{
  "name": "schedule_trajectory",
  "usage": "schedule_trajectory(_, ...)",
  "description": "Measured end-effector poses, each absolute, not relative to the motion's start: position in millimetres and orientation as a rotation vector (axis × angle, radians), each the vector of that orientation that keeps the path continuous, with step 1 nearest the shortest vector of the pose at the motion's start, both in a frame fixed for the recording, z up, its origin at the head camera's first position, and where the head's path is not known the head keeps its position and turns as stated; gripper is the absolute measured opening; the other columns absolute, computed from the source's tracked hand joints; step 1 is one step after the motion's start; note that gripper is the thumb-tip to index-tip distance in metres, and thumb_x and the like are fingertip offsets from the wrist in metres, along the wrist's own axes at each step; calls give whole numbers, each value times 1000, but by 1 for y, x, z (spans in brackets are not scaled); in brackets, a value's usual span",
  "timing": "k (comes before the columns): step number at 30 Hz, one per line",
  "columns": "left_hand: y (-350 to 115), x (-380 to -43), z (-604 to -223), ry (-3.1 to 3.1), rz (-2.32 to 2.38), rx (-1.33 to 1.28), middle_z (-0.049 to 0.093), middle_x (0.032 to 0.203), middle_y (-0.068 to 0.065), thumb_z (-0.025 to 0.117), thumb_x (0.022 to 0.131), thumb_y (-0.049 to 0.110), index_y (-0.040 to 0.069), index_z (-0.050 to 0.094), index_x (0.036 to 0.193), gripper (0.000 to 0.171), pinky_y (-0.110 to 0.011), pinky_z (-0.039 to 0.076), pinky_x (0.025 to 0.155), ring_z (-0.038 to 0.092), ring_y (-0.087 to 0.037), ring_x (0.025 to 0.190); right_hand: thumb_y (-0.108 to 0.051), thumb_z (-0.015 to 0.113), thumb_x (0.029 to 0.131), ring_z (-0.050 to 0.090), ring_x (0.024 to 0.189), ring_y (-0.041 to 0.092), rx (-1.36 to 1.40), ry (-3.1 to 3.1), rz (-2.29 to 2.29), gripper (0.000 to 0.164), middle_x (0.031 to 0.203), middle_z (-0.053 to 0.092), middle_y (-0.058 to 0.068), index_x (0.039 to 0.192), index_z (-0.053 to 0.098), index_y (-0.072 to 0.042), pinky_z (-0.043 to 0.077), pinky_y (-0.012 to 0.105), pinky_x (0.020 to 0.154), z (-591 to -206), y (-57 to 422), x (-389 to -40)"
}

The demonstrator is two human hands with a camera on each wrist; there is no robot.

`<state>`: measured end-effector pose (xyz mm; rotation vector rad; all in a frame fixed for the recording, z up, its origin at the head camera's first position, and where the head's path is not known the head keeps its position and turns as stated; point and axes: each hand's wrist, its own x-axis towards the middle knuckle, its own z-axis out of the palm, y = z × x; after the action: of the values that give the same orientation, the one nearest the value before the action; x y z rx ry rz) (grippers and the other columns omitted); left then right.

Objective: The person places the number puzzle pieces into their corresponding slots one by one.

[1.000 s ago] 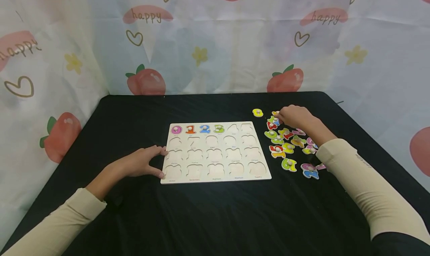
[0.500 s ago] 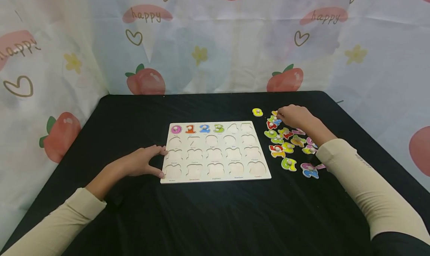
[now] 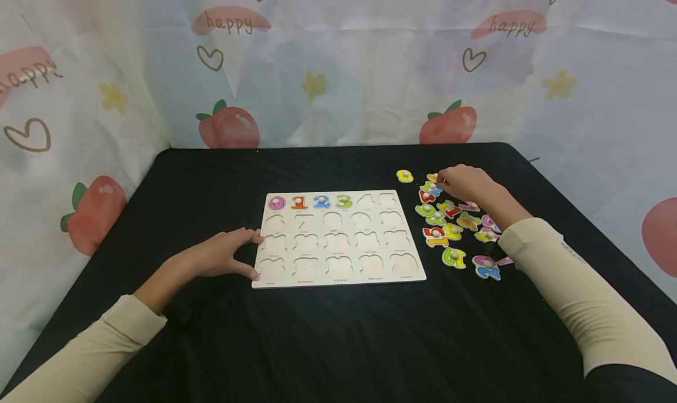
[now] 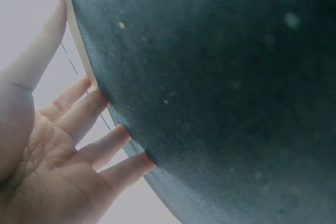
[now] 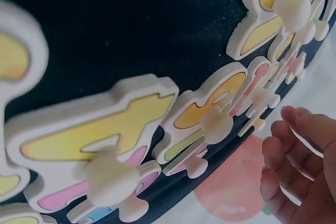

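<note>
From where I stand, the right sleeve [image 3: 571, 285] lies across part of the loose number pieces [image 3: 453, 258] near the worktop's right edge, so a pink one by the cuff only peeks out. The right hand [image 3: 468, 184] reaches to the far end of that cluster, palm down, its fingers bent and the tips beside a mostly covered yellow piece; whether they have hold of it, I can't tell. From the right wrist, a piece with a yellow 4 [image 5: 105, 127] is plain, its neighbour on the left is cut off, and the farther ones overlap too much to read. A yellow piece [image 3: 404, 176] sits apart toward the far edge, its digit too small to make out. The number puzzle board [image 3: 349, 255] lies flat mid-worktop, pieces 0 to 3 [image 3: 321, 201] in its far row, its printed words mostly too tiny to read. The left hand [image 3: 222, 253] is relaxed and spread, thumb touching the board's near-left corner, fingertips along its left edge, gripping nothing. From the left wrist, glare washes out much beyond the fingers.
</note>
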<state>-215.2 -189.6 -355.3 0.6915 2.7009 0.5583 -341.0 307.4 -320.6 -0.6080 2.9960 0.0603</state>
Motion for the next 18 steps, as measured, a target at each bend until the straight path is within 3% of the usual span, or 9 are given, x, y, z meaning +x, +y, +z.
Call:
schedule_trajectory(8,-191,-216,-357,2697,557,686,38,143,-22,78,73,40,1,47,135,80,-54,33,99,37,-38,127,-8,62,91,58,78,21,-683,2860,-69,23,97,63,12,113,63,-2,50,40,72,-330,299,-344)
schedule_trajectory(18,-191,-216,-357,2688,579,680,37,144,-21,79,72,39,2,47,135,80,-54,32,100,35,-38,129,-10,64,90,58,78,21,-682,2878,-33,19,90,63,8,108,64,-3,50,39,71,-332,293,-346)
